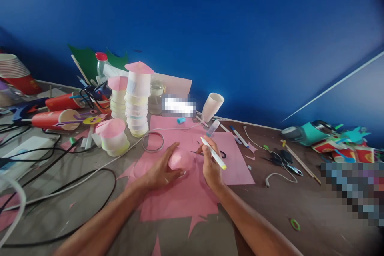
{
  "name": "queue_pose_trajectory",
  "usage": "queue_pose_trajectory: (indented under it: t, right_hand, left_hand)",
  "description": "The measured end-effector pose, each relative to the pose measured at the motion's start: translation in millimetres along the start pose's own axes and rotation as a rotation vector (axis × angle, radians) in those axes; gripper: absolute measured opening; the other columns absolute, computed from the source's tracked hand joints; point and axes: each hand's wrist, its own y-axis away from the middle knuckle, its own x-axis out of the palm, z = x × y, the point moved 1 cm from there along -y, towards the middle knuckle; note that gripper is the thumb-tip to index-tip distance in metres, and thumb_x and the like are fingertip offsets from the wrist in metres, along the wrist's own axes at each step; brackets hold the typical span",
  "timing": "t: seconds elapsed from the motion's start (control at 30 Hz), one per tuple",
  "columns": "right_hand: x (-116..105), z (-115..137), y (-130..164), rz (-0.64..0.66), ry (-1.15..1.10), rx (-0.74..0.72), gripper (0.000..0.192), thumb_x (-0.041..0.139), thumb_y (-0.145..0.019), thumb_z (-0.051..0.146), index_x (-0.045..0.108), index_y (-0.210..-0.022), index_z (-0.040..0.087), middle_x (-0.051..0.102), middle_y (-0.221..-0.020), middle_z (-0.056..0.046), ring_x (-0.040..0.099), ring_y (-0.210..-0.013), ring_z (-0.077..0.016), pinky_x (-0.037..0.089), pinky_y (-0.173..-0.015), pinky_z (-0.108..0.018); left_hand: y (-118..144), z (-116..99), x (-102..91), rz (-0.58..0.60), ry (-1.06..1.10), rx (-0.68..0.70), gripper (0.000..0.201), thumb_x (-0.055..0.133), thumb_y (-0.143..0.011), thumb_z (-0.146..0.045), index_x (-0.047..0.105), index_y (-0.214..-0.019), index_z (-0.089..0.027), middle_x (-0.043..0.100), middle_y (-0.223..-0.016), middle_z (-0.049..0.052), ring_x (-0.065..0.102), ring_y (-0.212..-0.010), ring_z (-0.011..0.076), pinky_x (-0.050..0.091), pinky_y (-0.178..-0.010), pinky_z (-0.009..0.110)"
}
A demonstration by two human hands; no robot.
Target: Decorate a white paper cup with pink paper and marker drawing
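Two bare hands are observed over pink paper sheets (180, 204) spread on the counter (270, 216). The left hand (162, 170) has its grip around a pink paper cone (181, 160), thumb on the near side and fingers on the far side. The cone is located above the sheets, between the two hands; whether its underside touches the paper cannot be determined. The right hand (211, 170) has its grip clamped on a white marker (214, 154), held at a slant, with the yellow end toward the lower right. A black ring handle (223, 154) shows just beside this hand, which covers part of that area.

Noted to the left of the sheets: a tall cup tower (138, 104), a medium cup tower (118, 102) and a short cup tower (114, 142), each of pale cups topped with pink paper. A wire coil (153, 142) lies near the left hand. A blue cap (181, 120) lies on the paper toward the back. A stack of white cups (213, 106) stands near the blue wall (192, 28). A blue-and-white pen (239, 136) lies to the right, and a green band (295, 224) rests on the bare counter well apart from the hands
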Motion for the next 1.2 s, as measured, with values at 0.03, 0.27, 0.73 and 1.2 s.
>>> queue_pose_trajectory:
  t: [0.03,0.27,0.73,1.2]
  right_hand:
    - [1,0,-1,0.016,-0.026,0.020,0.040,0.048,-0.096,0.051,0.058,-0.121,0.022,0.064,-0.082,-0.002,0.059,-0.068,-0.0164,0.050,-0.071,-0.034]
    - [3,0,1,0.160,-0.155,0.164,0.037,0.058,-0.090,0.051,0.062,-0.112,0.022,0.060,-0.068,0.002,0.054,-0.062,-0.0152,0.046,-0.061,-0.029]
    - [6,13,1,0.246,-0.223,0.265,0.043,0.069,-0.081,0.050,0.063,-0.115,0.025,0.062,-0.082,-0.001,0.055,-0.078,-0.0189,0.048,-0.075,-0.034]
    - [19,18,-4,0.238,-0.345,0.366,0.040,0.075,-0.069,0.032,0.067,-0.107,0.022,0.056,-0.071,0.003,0.050,-0.064,-0.0135,0.044,-0.061,-0.027]
  left_hand:
    - [0,-2,0.1,-0.010,0.016,-0.021,0.091,0.072,-0.079,-0.043,0.025,-0.152,-0.019,0.031,-0.159,0.017,0.034,-0.146,0.0333,0.039,-0.116,0.043]
    - [1,-3,-0.3,-0.028,0.007,-0.064,0.102,0.072,-0.076,-0.044,0.016,-0.155,-0.015,0.022,-0.163,0.019,0.021,-0.151,0.0360,0.030,-0.119,0.051]
    - [0,1,1.2,0.002,0.049,-0.101,0.105,0.073,-0.075,-0.040,0.009,-0.157,-0.021,0.027,-0.161,0.017,0.024,-0.150,0.0355,0.038,-0.115,0.051]
    - [2,1,2.6,0.045,-0.004,-0.075,0.104,0.072,-0.077,-0.037,0.009,-0.157,-0.020,0.037,-0.157,0.018,0.032,-0.147,0.0353,0.042,-0.112,0.050]
